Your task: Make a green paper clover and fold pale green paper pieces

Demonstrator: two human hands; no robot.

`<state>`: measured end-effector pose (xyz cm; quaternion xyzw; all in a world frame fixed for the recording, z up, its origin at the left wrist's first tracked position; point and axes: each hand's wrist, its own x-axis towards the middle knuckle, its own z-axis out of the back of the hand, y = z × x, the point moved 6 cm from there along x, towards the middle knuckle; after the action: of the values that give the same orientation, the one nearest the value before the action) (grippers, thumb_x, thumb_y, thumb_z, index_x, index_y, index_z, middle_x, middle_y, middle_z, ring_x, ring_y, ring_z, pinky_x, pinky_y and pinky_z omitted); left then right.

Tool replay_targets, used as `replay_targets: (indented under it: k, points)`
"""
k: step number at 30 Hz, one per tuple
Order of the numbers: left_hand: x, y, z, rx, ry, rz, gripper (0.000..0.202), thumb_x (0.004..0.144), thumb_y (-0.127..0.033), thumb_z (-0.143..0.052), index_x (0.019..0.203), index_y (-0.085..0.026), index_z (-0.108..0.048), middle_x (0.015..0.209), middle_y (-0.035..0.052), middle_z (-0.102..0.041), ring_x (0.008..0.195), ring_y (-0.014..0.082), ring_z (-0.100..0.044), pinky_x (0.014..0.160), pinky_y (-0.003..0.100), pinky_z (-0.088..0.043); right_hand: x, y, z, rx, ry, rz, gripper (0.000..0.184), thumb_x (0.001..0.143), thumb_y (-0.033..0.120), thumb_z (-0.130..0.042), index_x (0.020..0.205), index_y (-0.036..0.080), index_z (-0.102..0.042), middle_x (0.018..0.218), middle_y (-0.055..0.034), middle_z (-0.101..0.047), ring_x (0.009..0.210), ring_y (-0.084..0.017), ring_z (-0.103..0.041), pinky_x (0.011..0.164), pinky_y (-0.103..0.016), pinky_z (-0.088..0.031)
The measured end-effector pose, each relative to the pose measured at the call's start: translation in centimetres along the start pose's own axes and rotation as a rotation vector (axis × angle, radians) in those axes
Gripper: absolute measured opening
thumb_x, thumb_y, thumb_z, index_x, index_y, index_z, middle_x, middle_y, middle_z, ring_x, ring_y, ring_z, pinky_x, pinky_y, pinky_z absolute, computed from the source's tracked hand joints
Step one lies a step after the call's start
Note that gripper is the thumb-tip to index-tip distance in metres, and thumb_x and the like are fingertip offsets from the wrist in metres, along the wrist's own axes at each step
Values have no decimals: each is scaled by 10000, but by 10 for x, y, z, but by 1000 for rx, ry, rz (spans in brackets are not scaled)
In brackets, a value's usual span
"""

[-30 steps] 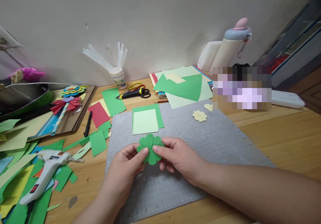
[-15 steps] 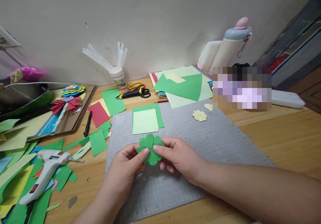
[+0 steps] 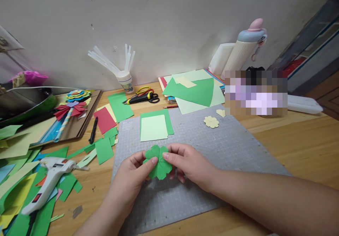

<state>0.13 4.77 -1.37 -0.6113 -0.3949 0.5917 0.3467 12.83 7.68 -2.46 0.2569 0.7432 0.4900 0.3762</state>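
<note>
A green folded paper flower (image 3: 158,162) with rounded petals is held just above a grey cutting mat (image 3: 212,147). My left hand (image 3: 132,179) pinches its left side with thumb and fingers. My right hand (image 3: 189,165) pinches its right side, thumb on top. Behind the flower, a pale green square lies on a darker green square (image 3: 155,126) on the mat.
A white glue gun (image 3: 49,179) lies among green and yellow paper scraps at the left. Scissors (image 3: 143,96), a cup of glue sticks (image 3: 124,79), stacked coloured paper (image 3: 196,89), a small cream paper flower (image 3: 211,122) and a bottle (image 3: 246,49) sit further back.
Both hands have tilted the green flower slightly toward me and lowered it a little; its face shows more fully now.
</note>
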Motion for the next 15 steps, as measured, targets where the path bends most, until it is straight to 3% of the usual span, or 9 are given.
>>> replay_targets:
  k: [8, 15]
  points:
    - [0, 0, -4, -28, 36, 15, 243, 682, -373, -748, 780, -158, -694, 631, 3, -654, 575, 98, -534, 546, 185, -395, -1, 6, 6, -16, -90, 60, 255, 805, 358, -566, 645, 178, -484, 552, 54, -497, 428, -47, -423, 358, -153, -320]
    - [-2, 0, -4, -31, 33, 11, 232, 692, -361, -744, 787, -156, -690, 648, 9, -666, 569, 92, -529, 533, 178, -385, -2, 5, 6, -19, -94, 75, 246, 824, 329, -554, 639, 174, -505, 556, 43, -517, 452, -55, -452, 376, -156, -325]
